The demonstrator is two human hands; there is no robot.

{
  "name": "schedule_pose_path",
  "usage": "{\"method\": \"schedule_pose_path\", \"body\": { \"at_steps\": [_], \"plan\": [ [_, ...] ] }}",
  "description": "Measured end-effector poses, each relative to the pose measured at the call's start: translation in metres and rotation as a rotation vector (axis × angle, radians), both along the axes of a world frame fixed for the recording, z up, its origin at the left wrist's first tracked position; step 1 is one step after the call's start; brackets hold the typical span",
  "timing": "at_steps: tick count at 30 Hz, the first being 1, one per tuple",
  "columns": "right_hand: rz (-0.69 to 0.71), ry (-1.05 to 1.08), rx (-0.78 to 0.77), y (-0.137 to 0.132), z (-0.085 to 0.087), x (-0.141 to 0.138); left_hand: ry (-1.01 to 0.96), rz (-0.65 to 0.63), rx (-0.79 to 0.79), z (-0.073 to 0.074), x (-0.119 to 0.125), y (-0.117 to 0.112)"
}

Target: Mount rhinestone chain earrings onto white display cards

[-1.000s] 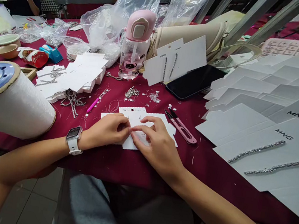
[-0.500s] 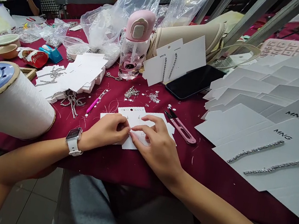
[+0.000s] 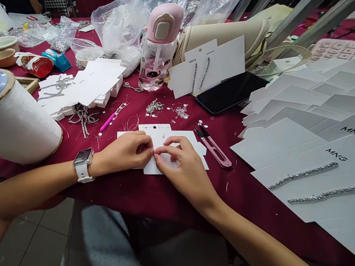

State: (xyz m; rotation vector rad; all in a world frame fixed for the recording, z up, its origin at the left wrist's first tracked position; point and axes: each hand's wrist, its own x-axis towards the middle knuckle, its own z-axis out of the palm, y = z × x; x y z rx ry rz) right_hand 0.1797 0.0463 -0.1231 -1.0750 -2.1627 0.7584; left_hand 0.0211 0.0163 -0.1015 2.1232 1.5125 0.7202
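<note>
Over a white card [image 3: 164,132], left hand [image 3: 123,152], right hand [image 3: 185,166], fingertips [image 3: 151,151] meeting

two white paper earring cards [image 3: 164,132] lie flat and overlapped on the maroon tablecloth [image 3: 161,195], at lower centre of the frame, their edges notched. the upper card has small punched holes and a black dot near its top edge. the left hand [image 3: 123,151] rests on the cards' left side, the right hand [image 3: 185,168] on their right, fingertips [image 3: 158,151] meeting over the card; anything pinched there is too small to tell.
</note>
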Motion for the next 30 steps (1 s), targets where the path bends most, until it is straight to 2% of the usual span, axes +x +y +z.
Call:
{"method": "schedule_pose_path", "body": {
  "at_steps": [6,11,20,30],
  "plan": [
    [0.032,-0.01,-0.181,0.006,0.001,0.0,0.056,-0.047,0.064,-0.001,-0.001,0.001],
    [0.073,-0.022,-0.241,0.011,0.001,0.001,0.099,-0.07,0.081,-0.003,-0.002,0.001],
    [0.066,-0.078,-0.222,0.011,0.001,0.0,0.066,-0.043,0.058,-0.002,-0.001,0.001],
    [0.053,-0.137,-0.08,0.003,0.006,-0.003,-0.006,0.018,0.006,-0.001,0.0,0.001]
  ]
}}
